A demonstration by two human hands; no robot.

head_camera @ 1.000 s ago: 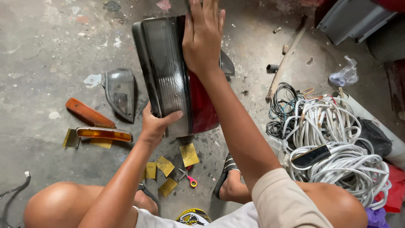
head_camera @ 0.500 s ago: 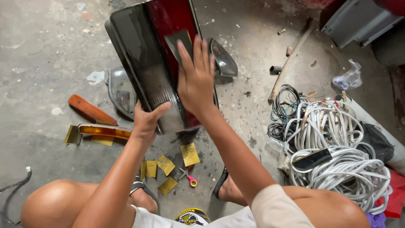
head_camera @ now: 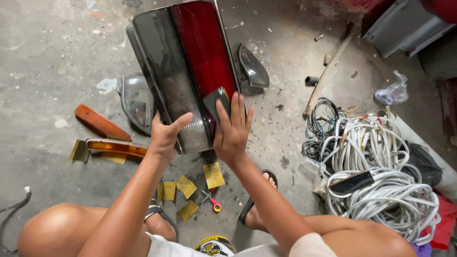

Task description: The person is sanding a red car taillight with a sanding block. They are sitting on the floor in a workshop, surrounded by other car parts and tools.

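Nearest me, between my knees, small yellow paper squares (head_camera: 213, 174) lie scattered on the concrete floor (head_camera: 47, 47), with little scissors (head_camera: 210, 200) among them, one handle ring red and one yellow.

Above them my left hand (head_camera: 165, 135) has its grip closed on the lower left edge of the tail lamp (head_camera: 185, 71), thumb across the clear lower part of the lens. My right hand (head_camera: 232, 131) lies open and flat against the lamp's lower right face, fingers spread and pointing up, pressing a dark sheet (head_camera: 216, 102) onto the red strip; it closes on nothing.

The lamp stands on end in front of me, near end low by my hands, far end pointing away and leaning a little left. Its long axis runs from me outward, with a smoked band on the left and a red band on the right.

Left of it lie an orange lens (head_camera: 101, 123) and an amber lens (head_camera: 116, 146). Behind the lamp sit a clear headlamp (head_camera: 137, 102) and a dark mirror housing (head_camera: 252, 69). To my right, a heap of white cable (head_camera: 381, 181) lies with a wooden stick (head_camera: 328, 71) beyond it.
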